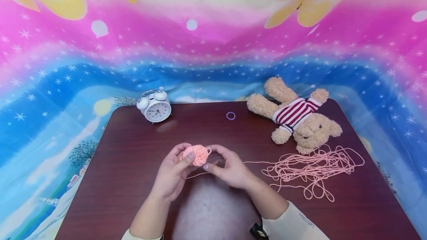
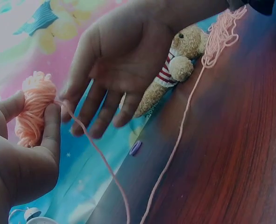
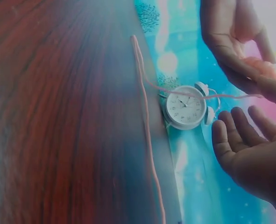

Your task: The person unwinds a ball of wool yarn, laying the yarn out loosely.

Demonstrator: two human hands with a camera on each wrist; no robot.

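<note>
My left hand [image 1: 173, 169] holds a small wound ball of peach yarn [image 1: 198, 155], its thumb pressed on the near side. The left wrist view shows the ball [image 2: 35, 109] pinched between the fingers. Close by its right side is my right hand [image 1: 233, 166], with thumb and forefinger at the yarn strand [image 2: 98, 151] running off the ball. The forefinger's tip is partly hidden behind the ball; the other fingers [image 3: 236, 128] extend loosely. From there the strand hangs in a long loop, then runs right to a loose tangle of yarn [image 1: 310, 167] on the table.
A white twin-bell alarm clock [image 1: 157, 110] stands at the table's back left. A purple ring [image 1: 230, 116] lies near the back edge. At the back right, a teddy bear [image 1: 297, 117] in a striped shirt lies beside the tangle. Printed cloth [image 1: 207, 55] surrounds the table [image 1: 126, 192].
</note>
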